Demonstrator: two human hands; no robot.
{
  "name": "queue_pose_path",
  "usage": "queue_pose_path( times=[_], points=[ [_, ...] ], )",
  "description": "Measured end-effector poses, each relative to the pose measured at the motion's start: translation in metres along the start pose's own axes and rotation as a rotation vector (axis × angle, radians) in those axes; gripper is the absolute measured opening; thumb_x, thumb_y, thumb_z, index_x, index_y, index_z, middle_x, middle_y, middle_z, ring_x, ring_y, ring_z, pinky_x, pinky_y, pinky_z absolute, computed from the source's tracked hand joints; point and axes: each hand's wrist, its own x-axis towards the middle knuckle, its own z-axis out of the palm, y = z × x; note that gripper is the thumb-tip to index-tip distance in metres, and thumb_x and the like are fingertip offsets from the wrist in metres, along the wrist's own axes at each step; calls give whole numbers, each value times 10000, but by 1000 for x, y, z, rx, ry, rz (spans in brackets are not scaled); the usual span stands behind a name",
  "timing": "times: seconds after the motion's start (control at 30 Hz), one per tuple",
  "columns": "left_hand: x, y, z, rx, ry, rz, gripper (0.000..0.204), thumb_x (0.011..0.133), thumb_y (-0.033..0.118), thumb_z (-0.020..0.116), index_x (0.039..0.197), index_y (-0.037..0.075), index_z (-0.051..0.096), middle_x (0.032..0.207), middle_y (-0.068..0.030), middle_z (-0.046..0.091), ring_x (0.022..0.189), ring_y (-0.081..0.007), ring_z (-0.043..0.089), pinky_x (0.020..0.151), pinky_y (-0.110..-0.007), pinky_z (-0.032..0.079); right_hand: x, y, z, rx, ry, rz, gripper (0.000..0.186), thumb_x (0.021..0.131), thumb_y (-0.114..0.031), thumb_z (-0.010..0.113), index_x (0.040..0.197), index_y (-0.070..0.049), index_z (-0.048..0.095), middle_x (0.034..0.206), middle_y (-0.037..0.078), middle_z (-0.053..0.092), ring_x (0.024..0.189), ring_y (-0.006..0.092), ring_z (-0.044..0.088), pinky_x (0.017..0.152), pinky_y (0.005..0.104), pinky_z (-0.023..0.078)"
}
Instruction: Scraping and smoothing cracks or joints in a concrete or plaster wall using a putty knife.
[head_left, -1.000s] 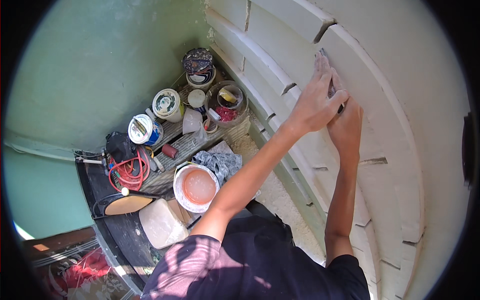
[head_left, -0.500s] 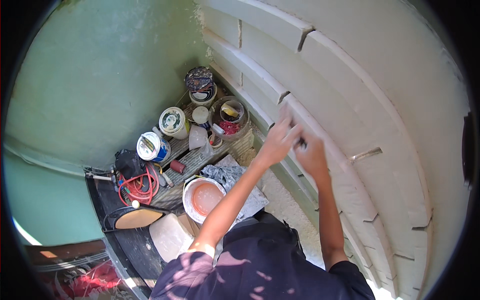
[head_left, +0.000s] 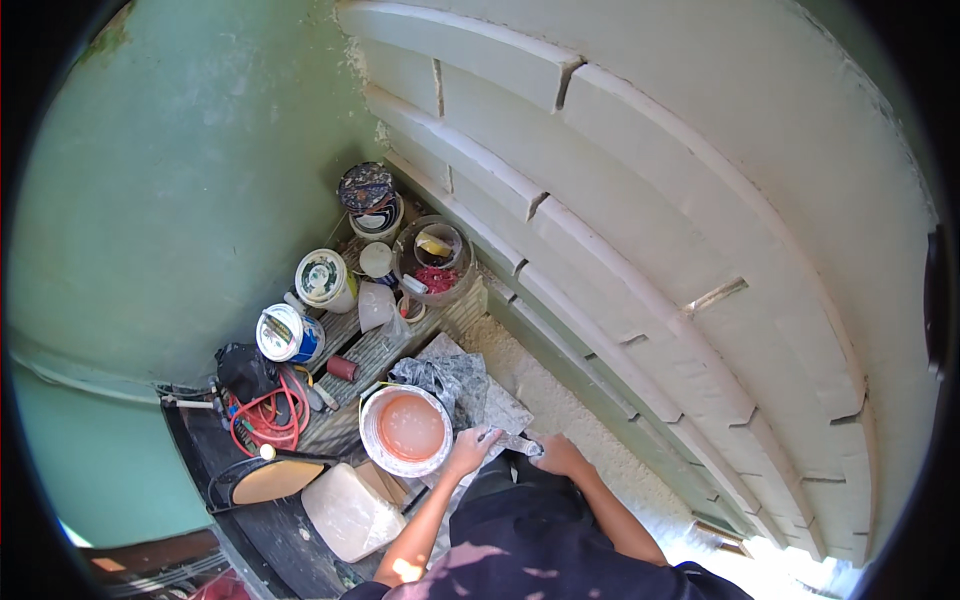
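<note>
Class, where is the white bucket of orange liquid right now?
In the head view, the white bucket sits lower centre, just left of the left hand, beside the red cord.

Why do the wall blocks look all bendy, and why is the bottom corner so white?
In the head view, the fisheye lens curves the straight wall ledges toward the rim; sunlight washes out the floor at lower right; the hands and bucket stay fairly sharp, in softer shade.

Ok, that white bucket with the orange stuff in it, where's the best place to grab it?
Probably the rim of the bucket, coming straight down from above. It stands upright and open, liquid inside, so a level lift matters. The near right rim by the left hand looks free; cans and a red cord crowd the far side. No handle shows.
</note>
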Motion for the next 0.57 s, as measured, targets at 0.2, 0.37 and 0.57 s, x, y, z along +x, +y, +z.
queue_pose_path(
  times=[0.2, 0.37, 0.57],
  points=[
    [35, -78, 39, -18, -155, -76, 558, 947, 459, 616, 668, -24, 630, 600, -187, 610, 536, -270, 593, 578, -426, 451, 1, 43, 54, -45, -58, 238, 368, 743, -193, 661, 1089, -82, 721, 1057, 239, 696, 1008, 425, 658, 906, 505, 524],
    [47, -91, 72, -184, -275, -271, 459, 951, 347, 641, 603, 49, 613, 543, -26, 549, 488, -119, 517, 504, -316, 470, -17, 59, 56, 51, 20, 296, 370, 720, -243, 671, 1023, -39, 727, 1021, 244, 702, 985, 423, 672, 889, 503, 536],
    [59, -89, 135, -230, -423, -521, 286, 918, 201, 672, 689, 35, 630, 568, -52, 526, 489, -157, 541, 549, -368, 591, -28, 150, 127, 191, -96, 488, 470, 712, -326, 671, 1081, -44, 740, 1094, 295, 681, 1058, 385, 677, 934, 483, 527]
  ],
)
